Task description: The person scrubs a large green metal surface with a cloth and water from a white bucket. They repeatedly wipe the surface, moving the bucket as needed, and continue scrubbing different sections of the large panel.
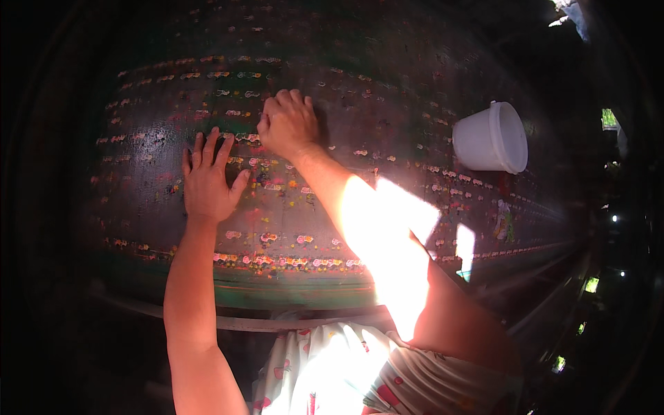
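My left hand (209,183) lies flat with its fingers spread on a long dark work surface (318,200). Ahead and to its right, my right hand (290,128) is closed with the knuckles up, resting on or just over the same surface. Whatever its curled fingers may hold is hidden beneath them. Rows of small pink, yellow and white printed-looking marks (277,262) run across the surface, with coloured specks around them and green bands along the near edge.
A white plastic bucket (477,140) lies tipped on its side at the right, its rim (496,135) facing right. Bright sunlight falls on my right arm and on a patch of the surface (465,249). A pale rail (270,324) runs along the near edge, by my patterned clothing.
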`<state>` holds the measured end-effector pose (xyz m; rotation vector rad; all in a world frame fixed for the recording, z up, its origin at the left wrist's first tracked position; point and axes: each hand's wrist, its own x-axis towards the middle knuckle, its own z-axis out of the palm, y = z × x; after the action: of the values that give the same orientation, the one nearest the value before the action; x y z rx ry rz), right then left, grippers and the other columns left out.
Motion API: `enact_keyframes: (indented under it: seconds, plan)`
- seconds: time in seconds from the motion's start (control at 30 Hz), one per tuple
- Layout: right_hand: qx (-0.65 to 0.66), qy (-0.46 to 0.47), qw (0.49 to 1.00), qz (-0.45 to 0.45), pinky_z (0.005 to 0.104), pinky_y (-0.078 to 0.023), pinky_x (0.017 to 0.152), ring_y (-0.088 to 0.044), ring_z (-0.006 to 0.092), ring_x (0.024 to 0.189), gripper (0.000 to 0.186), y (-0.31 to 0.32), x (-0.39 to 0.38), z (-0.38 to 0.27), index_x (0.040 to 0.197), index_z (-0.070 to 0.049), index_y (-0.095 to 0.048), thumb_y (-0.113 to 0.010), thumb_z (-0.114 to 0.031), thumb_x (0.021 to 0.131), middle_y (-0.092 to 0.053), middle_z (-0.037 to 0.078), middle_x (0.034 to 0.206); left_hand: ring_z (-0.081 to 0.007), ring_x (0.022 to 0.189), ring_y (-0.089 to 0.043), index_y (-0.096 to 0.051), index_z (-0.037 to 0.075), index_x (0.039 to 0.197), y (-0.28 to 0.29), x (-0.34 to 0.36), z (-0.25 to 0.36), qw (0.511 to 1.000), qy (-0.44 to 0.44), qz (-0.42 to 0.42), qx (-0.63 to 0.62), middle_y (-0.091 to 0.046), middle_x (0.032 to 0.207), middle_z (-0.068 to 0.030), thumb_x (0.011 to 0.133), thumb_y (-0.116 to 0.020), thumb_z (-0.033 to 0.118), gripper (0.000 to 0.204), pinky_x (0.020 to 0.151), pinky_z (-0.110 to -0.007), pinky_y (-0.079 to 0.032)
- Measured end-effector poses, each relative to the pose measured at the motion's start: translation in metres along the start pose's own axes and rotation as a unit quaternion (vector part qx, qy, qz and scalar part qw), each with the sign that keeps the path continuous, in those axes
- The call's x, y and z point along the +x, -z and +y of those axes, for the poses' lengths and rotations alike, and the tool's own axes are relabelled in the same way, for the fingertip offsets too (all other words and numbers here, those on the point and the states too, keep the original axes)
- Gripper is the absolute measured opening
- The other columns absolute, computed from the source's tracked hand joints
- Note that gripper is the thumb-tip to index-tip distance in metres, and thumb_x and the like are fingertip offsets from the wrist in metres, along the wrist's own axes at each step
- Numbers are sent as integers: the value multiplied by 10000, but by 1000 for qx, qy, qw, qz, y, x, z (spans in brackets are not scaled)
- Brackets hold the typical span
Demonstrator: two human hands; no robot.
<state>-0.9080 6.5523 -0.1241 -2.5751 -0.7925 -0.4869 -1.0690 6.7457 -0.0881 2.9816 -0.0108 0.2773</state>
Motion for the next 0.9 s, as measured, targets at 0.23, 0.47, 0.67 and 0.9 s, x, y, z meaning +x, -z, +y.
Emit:
enact_keyframes:
  seconds: [0.23, 0.47, 0.67, 0.9]
  plan:
    - [10, 0, 997, -70, 558, -527, 1009, -662, 347, 1154, 69, 53, 13, 54, 913, -141, -744, -781, -193, 887, -711, 76, 1093, -428, 1732, -328, -531, 217, 1748, 1, -1, -3, 1000, 13, -22, 9, -378, 1876, -106, 1050, -725, 552, 799, 1416, -671, -240]
    - [-10, 33, 999, 14, 539, -529, 1001, -666, 352, 1156, 89, 19, 14, 5, 941, -142, -744, -756, -224, 909, -720, 96, 1100, -426, 1734, -326, -540, 225, 1739, 2, -1, -3, 1000, 14, -8, -7, -393, 1863, -112, 1040, -725, 572, 802, 1402, -700, -247]
    - [-10, 49, 999, 12, 534, -533, 985, -672, 360, 1109, 76, 33, 26, 38, 897, -143, -729, -786, -192, 887, -711, 93, 1087, -428, 1735, -329, -532, 223, 1742, 0, -1, -5, 1000, 17, -1, -24, -397, 1859, -116, 1039, -729, 571, 809, 1407, -698, -241]
    - [90, 193, 977, -12, 526, -515, 975, -662, 347, 1122, 99, 49, -22, 39, 926, -145, -738, -800, -188, 863, -709, 84, 1089, -435, 1723, -352, -574, 204, 1707, -2, -2, -5, 999, 9, 25, -41, -437, 1832, -135, 1022, -763, 537, 785, 1399, -709, -250]
